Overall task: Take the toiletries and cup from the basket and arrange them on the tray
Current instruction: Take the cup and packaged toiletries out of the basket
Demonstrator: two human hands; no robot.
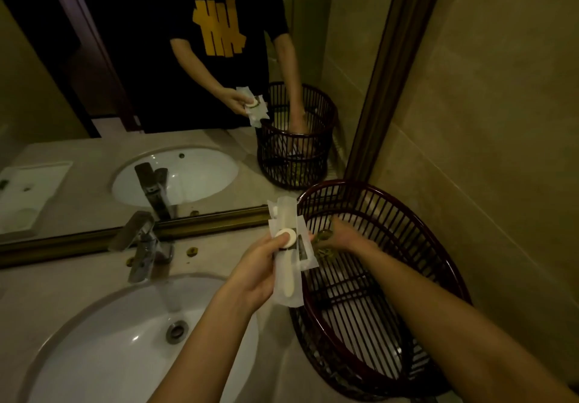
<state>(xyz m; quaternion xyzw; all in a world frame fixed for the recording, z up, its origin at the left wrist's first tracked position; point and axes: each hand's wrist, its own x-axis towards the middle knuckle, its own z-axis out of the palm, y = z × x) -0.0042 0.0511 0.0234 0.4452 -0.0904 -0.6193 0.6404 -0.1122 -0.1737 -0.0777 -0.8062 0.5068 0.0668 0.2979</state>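
A dark slatted basket [432,265] stands on the counter at the right, against the wall. My left hand [260,268] is just left of the basket and grips a bundle of white-wrapped toiletries [289,246], with a small round white soap on top under my thumb. My right hand [344,236] reaches down inside the basket and closes on a small greenish item [324,236]; what that item is I cannot tell. The white tray shows only as a reflection in the mirror [31,183] at the far left. No cup is visible.
A white sink [119,349] with a chrome faucet [141,243] fills the lower left. A gold-framed mirror [188,224] runs along the back of the marble counter. A tiled wall closes the right side behind the basket.
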